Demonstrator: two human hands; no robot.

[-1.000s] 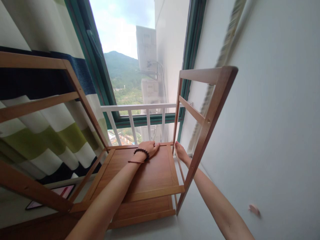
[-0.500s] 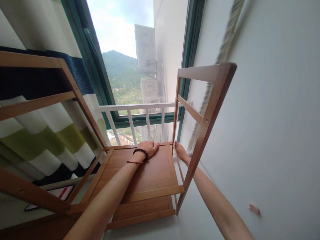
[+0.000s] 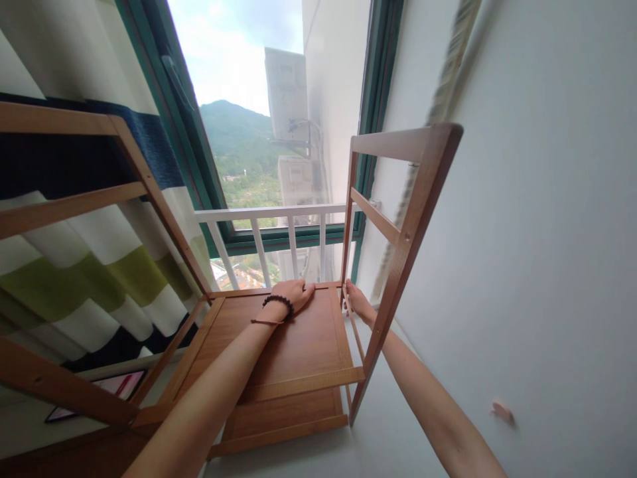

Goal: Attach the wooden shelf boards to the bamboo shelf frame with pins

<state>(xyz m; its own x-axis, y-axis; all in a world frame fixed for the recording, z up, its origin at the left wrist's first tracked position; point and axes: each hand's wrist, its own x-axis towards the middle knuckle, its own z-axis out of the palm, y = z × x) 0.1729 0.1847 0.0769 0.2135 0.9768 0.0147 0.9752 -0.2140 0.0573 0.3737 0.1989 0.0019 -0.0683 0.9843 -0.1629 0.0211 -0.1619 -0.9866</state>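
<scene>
A brown wooden shelf rack (image 3: 298,352) stands in front of me, with side frames (image 3: 398,232) rising left and right. My left hand (image 3: 293,295), with a dark bead bracelet on the wrist, lies with fingers flat on the far edge of the shelf board. My right hand (image 3: 355,300) reaches outside the right side frame and touches its far lower post; its fingers are partly hidden behind the wood.
A white railing (image 3: 273,216) runs across a green-framed window (image 3: 199,153) just beyond the rack. A striped curtain (image 3: 74,279) hangs at left. A white wall (image 3: 547,232) is close on the right. A tablet (image 3: 94,392) lies low at left.
The view has drifted slightly, so the rack sits a little further left. Both hands stay where they were on the rack.
</scene>
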